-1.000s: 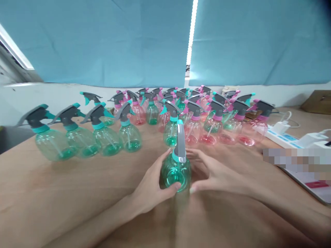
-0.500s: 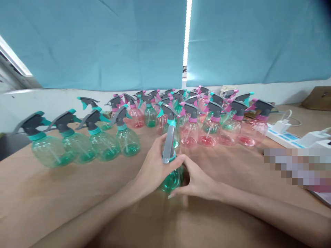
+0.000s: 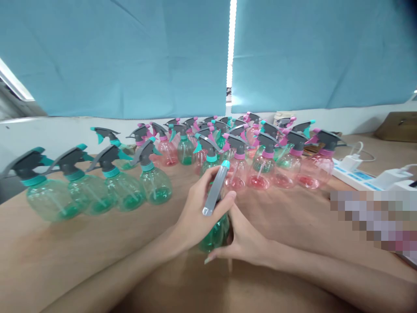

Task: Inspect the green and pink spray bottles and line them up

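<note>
A green spray bottle (image 3: 214, 234) with a grey and turquoise spray head is between my two hands, low in the middle of the view. My left hand (image 3: 198, 206) is closed round the spray head and neck, its thumb on the near side. Around the bottle's clear green body curls my right hand (image 3: 246, 237), thumb at the near side; its other fingers are partly hidden behind the bottle. Just beyond my hands stand another green spray bottle (image 3: 211, 161) and a pink spray bottle (image 3: 239, 171).
Several green spray bottles (image 3: 125, 191) stand in a row at the left. Pink and green ones crowd the back, with a pink spray bottle (image 3: 317, 169) at the right end. A white power strip (image 3: 348, 174) with plugs lies right on the brown table (image 3: 107, 256).
The held bottle's spray head has turned, its turquoise tip swinging to the right. Both hands keep their hold. The whole view has shifted slightly.
</note>
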A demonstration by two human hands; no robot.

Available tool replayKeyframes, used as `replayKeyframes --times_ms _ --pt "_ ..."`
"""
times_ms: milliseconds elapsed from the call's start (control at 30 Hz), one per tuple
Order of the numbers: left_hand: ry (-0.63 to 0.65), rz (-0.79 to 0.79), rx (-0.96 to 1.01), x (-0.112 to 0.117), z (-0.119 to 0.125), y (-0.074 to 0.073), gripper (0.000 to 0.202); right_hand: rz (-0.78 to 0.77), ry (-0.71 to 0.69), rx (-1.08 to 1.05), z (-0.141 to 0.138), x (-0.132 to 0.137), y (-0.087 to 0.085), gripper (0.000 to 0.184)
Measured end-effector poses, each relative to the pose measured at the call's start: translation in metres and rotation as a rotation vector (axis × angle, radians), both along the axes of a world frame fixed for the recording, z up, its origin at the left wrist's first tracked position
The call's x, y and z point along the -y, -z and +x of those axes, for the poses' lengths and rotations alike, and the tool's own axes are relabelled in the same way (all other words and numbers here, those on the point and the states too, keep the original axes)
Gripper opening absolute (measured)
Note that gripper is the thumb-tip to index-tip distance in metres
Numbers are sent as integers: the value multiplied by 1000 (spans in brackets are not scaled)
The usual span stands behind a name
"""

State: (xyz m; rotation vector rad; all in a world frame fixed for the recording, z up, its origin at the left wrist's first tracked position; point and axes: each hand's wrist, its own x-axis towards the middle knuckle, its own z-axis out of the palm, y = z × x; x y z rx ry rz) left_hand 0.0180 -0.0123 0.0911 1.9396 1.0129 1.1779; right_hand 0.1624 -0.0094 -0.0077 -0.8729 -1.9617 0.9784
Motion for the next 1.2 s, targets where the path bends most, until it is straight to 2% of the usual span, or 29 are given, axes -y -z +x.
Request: replayKeyframes --times_ms 100,333,567,733,867,1067,1200 --pt "15 16 6 -1 0 2 30 -11 4 -13 1 0 0 106" --pt "-53 10 -4 -1 -5 9 37 -18 -4 7 2 2 -1 99" --pt "-78 -30 9 -2 -5 11 29 -70 -47 -79 1 2 -1 100" --pt "-82 -44 6 0 -4 7 21 -93 -94 -80 2 3 -4 105" --pt "-120 -51 -45 3 -3 4 16 3 -144 78 15 -1 -5 103" --pt "-138 -6 -86 4 -2 3 31 125 -128 512 51 -13 1 110" --pt "-141 -37 -115 2 -4 2 17 142 -132 600 69 -15 2 109"
